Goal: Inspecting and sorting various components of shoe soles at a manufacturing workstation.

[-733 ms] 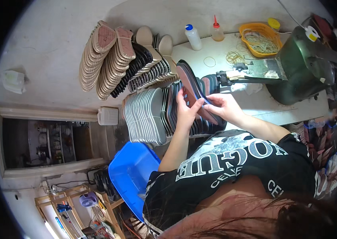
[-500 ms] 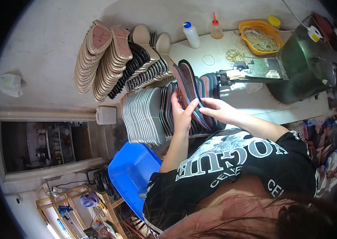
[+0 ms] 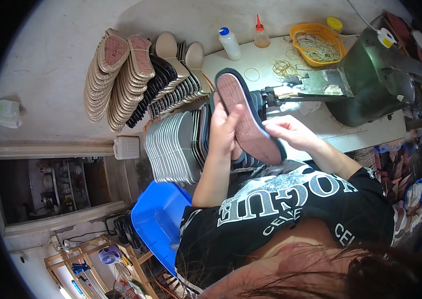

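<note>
A shoe insole (image 3: 251, 124) with a brownish-pink face and a dark rim is held up in front of me, its face turned toward me. My left hand (image 3: 225, 130) grips its left side, the thumb lying across the face. At the right edge my right hand (image 3: 291, 132) pinches the rim between thumb and fingers. Just behind and below the insole stands a row of dark insoles (image 3: 202, 132), partly hidden by my left hand. A banded bundle of silver-grey insoles (image 3: 171, 149) stands left of them.
Beige and black insole stacks (image 3: 121, 79) lean at the back left. A dark green machine (image 3: 370, 74) reaches its arm over the white table (image 3: 266, 65). Two bottles (image 3: 230, 45) and a yellow basket (image 3: 316, 30) of rubber bands stand behind. A blue bin (image 3: 158, 219) is at lower left.
The insole has turned from nearly edge-on to showing its brownish-pink face. My left thumb has come onto that face, and my right hand has shifted to the right edge.
</note>
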Demonstrator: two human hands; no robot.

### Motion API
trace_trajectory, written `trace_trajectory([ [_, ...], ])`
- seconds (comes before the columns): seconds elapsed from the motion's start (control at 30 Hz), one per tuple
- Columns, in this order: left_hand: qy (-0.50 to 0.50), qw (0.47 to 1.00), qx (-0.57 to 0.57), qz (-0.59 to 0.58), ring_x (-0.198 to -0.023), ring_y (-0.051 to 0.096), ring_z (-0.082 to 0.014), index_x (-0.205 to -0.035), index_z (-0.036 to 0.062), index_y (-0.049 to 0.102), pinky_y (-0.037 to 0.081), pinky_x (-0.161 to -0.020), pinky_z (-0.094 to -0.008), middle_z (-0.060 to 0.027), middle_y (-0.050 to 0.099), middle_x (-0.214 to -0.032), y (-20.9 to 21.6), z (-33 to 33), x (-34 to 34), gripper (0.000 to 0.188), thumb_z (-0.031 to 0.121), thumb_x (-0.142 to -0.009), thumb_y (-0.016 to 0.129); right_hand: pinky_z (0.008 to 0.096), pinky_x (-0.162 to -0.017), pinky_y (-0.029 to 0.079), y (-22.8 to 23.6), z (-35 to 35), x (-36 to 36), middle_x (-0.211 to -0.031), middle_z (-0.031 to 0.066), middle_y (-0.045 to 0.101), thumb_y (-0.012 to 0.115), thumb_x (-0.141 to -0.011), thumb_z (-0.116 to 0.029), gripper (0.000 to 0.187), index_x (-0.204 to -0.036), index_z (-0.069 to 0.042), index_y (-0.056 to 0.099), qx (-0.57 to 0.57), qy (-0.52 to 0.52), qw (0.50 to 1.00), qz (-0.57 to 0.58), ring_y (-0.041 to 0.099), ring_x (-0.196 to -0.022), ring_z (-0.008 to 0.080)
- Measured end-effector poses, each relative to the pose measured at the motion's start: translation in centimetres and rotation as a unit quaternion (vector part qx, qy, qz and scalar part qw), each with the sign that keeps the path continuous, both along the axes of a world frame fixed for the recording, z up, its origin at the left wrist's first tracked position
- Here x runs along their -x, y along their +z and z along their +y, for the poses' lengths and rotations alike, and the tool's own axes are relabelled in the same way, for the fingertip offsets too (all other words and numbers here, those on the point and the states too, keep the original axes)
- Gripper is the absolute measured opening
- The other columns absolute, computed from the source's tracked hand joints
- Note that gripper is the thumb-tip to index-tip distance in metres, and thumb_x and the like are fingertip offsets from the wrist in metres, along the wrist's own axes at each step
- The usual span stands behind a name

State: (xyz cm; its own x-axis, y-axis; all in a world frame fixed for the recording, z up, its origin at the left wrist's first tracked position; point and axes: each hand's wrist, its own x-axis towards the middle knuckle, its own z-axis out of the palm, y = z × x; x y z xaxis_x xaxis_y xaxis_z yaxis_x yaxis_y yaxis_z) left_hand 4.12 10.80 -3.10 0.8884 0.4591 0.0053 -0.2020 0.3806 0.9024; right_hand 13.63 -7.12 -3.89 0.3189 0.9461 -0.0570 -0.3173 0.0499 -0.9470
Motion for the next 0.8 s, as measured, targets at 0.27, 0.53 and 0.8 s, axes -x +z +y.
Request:
trace_trajectory([
  [0.27,-0.112,0.992,0.054,-0.026,-0.084,0.061,-0.0102,-0.109,-0.0004,0.054,0.049,-0.078,-0.0237,-0.0066,0.065,-0.099,0.1,-3.3,-3.9,0.025,0.010,-0.088,0.065,0.0200,-0.066,0.052,-2.7,0.4,-2.8,-0.078,0.0027,0.064,0.063,-0.091,-0.027,0.026,-0.094,-0.001,0.065,-0.050,0.053,0.984,0.162,0.062,-0.073,0.0075],
  [0.53,0.069,0.980,-0.188,0.020,-0.089,0.061,-0.0142,-0.108,-0.0018,0.054,0.048,-0.083,-0.0277,-0.0091,0.065,-0.101,-1.0,-3.8,-4.5,0.030,0.010,-0.086,0.069,0.0211,-0.048,0.042,-0.5,-0.4,-5.1,-0.061,-0.0027,0.058,0.063,-0.087,-0.023,0.026,-0.074,-0.001,0.070,0.083,0.005,0.996,-0.008,0.049,-0.055,0.0032],
  [0.8,0.124,0.978,-0.156,0.059,-0.086,0.061,-0.0174,-0.104,-0.0053,0.055,0.049,-0.078,-0.0298,-0.0106,0.064,-0.097,-0.1,-3.5,-6.3,0.040,0.011,-0.076,0.077,0.0214,-0.067,0.045,-1.5,-0.4,-3.2,-0.078,-0.0034,0.063,0.062,-0.089,-0.014,0.016,-0.091,0.001,0.068,0.073,-0.106,0.985,-0.110,0.052,-0.073,0.0017],
])
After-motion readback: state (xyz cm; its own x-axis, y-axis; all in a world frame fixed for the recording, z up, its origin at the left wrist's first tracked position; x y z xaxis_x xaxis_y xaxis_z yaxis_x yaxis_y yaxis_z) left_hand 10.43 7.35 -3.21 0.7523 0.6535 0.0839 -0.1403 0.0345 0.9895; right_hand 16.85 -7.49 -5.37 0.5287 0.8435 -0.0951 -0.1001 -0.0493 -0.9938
